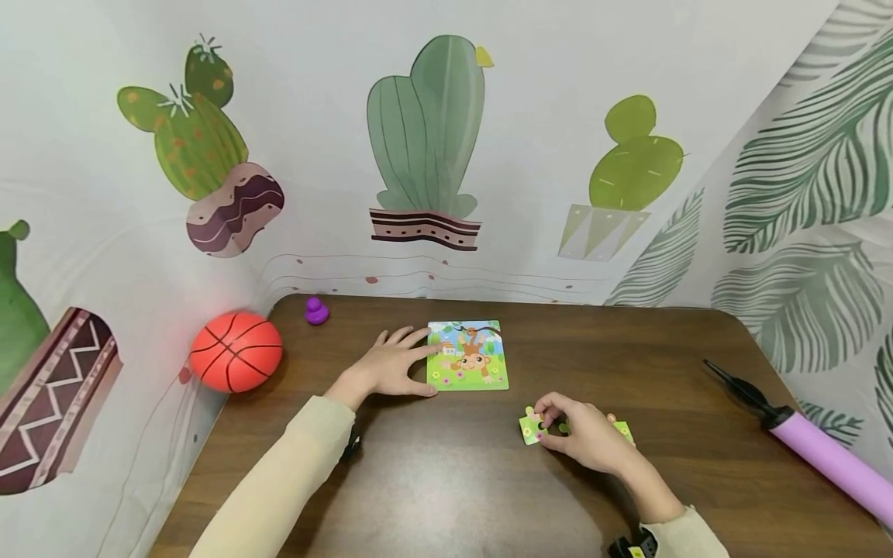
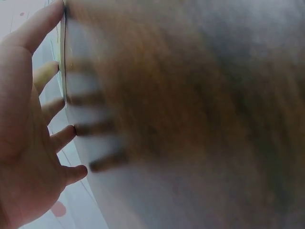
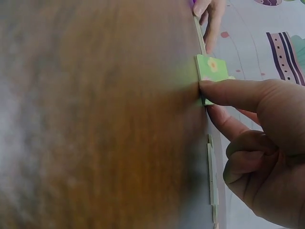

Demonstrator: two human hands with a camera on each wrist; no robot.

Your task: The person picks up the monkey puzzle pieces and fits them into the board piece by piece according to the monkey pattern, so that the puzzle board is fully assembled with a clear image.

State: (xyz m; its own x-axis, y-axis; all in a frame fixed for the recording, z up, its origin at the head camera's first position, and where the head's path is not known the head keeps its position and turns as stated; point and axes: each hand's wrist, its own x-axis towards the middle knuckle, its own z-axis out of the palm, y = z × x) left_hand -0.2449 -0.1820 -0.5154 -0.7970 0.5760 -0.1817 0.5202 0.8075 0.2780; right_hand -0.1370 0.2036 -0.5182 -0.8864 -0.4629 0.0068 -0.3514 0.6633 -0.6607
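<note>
The right hand (image 1: 589,435) is partly hiding the green jigsaw piece (image 1: 528,430) it's pinching; the left hand (image 1: 392,366) is covering bits of the monkey picture board (image 1: 474,372); the lilac balloon pump (image 1: 830,457) is running off at right! The bottom edge is cutting off both cream sleeves (image 1: 279,480); the wooden tabletop (image 2: 152,100) is blurring in both wrist views.

So the left hand (image 1: 391,366) is back-side up with the fingers spread wide, thumb (image 1: 420,388) well apart on the side nearer the body. Left forearm (image 1: 279,473) runs back and left from it, pale sleeve (image 1: 314,430) ending just behind the wrist. Right hand (image 1: 586,434) is off to its right and closer to the body, thumb and a finger in a pinch, others curled inward. Right forearm (image 1: 659,496) angles back and right, bare right behind that hand.
</note>
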